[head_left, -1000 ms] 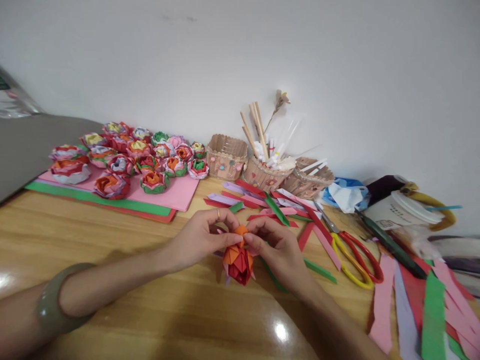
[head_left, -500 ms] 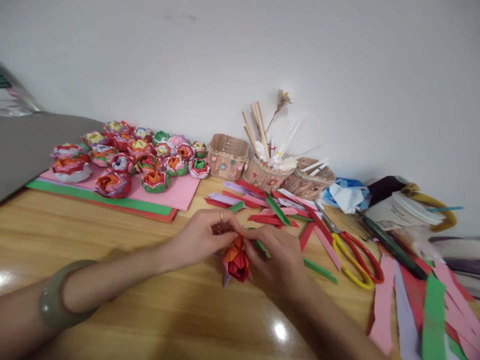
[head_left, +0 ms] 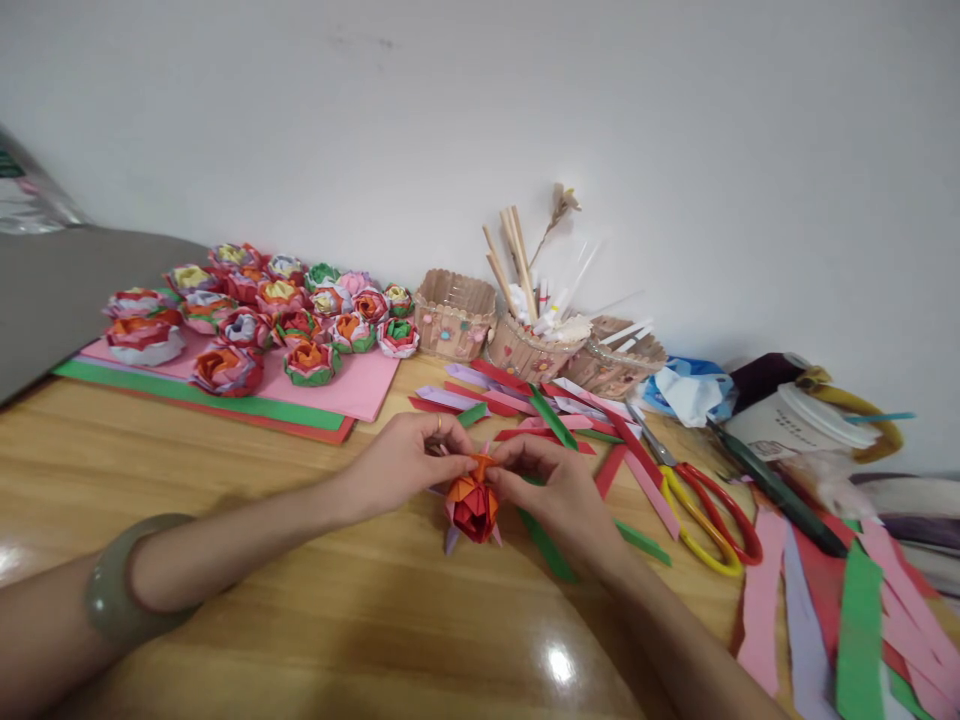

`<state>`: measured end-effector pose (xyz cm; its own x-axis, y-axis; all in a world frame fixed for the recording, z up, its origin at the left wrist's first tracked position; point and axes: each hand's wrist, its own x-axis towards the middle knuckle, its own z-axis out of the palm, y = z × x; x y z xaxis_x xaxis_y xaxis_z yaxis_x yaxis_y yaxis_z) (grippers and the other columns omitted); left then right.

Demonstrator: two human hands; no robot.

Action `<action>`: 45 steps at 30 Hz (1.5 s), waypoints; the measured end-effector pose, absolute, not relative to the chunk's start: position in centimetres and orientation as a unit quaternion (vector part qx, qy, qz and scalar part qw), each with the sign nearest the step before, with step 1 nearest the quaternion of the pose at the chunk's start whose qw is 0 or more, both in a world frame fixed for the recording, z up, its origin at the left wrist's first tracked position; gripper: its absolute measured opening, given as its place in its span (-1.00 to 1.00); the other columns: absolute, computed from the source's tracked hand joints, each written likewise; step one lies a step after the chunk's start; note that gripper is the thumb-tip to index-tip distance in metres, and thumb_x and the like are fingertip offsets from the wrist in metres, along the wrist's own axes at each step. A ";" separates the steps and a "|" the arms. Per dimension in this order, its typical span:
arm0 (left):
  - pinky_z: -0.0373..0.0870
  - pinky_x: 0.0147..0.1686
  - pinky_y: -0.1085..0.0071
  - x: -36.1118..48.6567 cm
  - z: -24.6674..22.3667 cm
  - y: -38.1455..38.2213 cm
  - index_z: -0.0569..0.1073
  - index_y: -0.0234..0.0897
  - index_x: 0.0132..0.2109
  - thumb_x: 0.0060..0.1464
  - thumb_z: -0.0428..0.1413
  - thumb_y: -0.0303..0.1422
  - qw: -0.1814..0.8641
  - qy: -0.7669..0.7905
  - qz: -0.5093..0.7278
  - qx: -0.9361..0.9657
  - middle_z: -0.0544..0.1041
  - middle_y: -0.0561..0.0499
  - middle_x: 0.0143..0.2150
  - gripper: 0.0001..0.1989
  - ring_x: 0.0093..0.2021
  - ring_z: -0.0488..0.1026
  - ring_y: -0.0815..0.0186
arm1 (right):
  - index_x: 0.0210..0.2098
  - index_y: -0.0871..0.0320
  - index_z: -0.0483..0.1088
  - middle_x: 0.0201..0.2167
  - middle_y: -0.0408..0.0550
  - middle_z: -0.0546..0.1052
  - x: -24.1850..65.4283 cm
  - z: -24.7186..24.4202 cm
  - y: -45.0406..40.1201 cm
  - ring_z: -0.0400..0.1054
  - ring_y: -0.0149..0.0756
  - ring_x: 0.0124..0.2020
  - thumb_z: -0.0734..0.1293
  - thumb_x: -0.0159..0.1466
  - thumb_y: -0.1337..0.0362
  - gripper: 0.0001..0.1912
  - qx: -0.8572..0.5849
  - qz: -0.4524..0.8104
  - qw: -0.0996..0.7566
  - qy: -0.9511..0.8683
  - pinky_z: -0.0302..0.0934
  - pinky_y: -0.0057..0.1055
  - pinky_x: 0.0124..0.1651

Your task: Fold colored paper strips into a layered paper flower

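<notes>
A folded paper flower (head_left: pixel 472 508), red at its heart with orange petals around it and lilac and pink tips sticking out, is held between both hands above the wooden table (head_left: pixel 315 620). My left hand (head_left: pixel 409 462) pinches an orange petal at the flower's far edge between thumb and forefinger. From the other side, my right hand (head_left: pixel 559 495) pinches the same far edge, its thumb and forefinger close to the left ones. Just beyond my fingers lie loose folded paper strips (head_left: pixel 555 415) in red, pink, green and lilac. The flower's underside is hidden.
Many finished paper flowers (head_left: pixel 225 368) sit on stacked coloured sheets (head_left: pixel 367 385) at the left. Decorated baskets (head_left: pixel 454 315) line the wall. Right of the strips lie scissors (head_left: pixel 709 520), a dark green cutter (head_left: pixel 780 490), a white tub (head_left: pixel 799 420) and cut paper pieces (head_left: pixel 859 630).
The orange petal at the flower's far edge now shows between my fingertips. My right hand has shifted slightly up and right, its fingers less covering the flower. A green strip beneath it shows more.
</notes>
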<state>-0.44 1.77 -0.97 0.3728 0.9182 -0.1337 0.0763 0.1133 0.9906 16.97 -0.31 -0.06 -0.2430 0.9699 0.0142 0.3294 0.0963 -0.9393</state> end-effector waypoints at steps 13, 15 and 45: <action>0.28 -0.55 0.57 -0.5 -1.1 1.8 0.34 -0.35 -0.53 -0.24 0.18 -0.52 0.651 0.424 0.341 0.530 0.41 0.14 -0.60 -0.87 -0.57 0.35 0.48 | -0.51 0.18 0.38 -0.59 -0.12 0.50 16.7 -0.1 -0.9 0.36 -0.40 -0.55 0.27 0.11 0.43 -0.90 -0.458 0.246 0.380 -0.765 0.24 -0.49 -0.47; 0.33 -0.49 0.53 -0.7 -1.1 2.0 0.40 -0.35 -0.45 -0.18 0.17 -0.47 0.682 0.394 0.361 0.499 0.45 0.10 -0.53 -0.92 -0.52 0.40 0.45 | -0.49 0.17 0.37 -0.56 -0.13 0.51 16.9 -0.2 -0.9 0.38 -0.39 -0.53 0.26 0.12 0.44 -0.90 -0.445 0.228 0.393 -0.771 0.26 -0.50 -0.46; 0.24 -0.34 0.45 -0.5 -2.3 0.9 0.27 -0.26 -0.33 0.18 -0.07 -0.41 0.344 0.364 0.460 0.733 0.35 0.06 -0.40 -0.89 -0.37 0.30 0.37 | -0.62 0.18 0.33 -0.65 -0.24 0.31 16.9 0.6 -0.7 0.13 -0.50 -0.59 0.37 0.05 0.25 -0.80 -0.497 0.542 0.408 -0.540 0.01 -0.50 -0.50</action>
